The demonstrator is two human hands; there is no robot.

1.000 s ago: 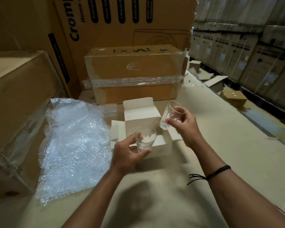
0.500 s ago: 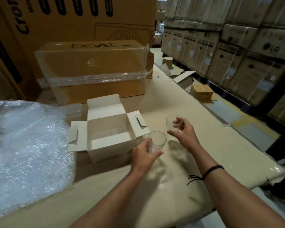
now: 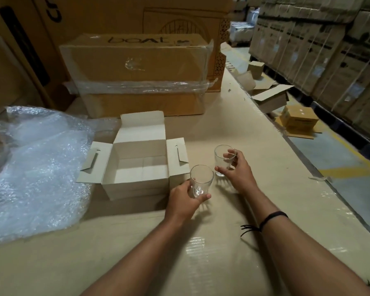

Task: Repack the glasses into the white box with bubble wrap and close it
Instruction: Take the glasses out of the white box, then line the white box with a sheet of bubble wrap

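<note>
While a person's left hand (image 3: 185,202) curls round the nearer glass (image 3: 201,182) and the right hand (image 3: 238,173) wraps fingers and thumb round the farther glass (image 3: 221,160), both tumblers stand upright over the tabletop (image 3: 276,199), long axes vertical, open mouths up and thick bases down. The two clear glasses are close together but apart, just right of the white box (image 3: 137,188). The nearer one is beside the box's front right corner and the farther one a little beyond it and to the right. Whether either base touches the tabletop cannot be told. The white box lies with its long side running left to right across the view, its top open upward. Its lid flap (image 3: 142,127) stands up along the far edge, while the left side flap (image 3: 94,163) and the right side flap (image 3: 178,157) spread outward. Bubble wrap (image 3: 36,174) lies in a crumpled sheet on the tabletop to the left of the box, its edge near the left side flap. A brown carton (image 3: 137,60) banded with clear tape sits behind the box, and a black band (image 3: 272,216) circles the right wrist. Small cartons (image 3: 299,120) lie on the floor to the right.
</note>
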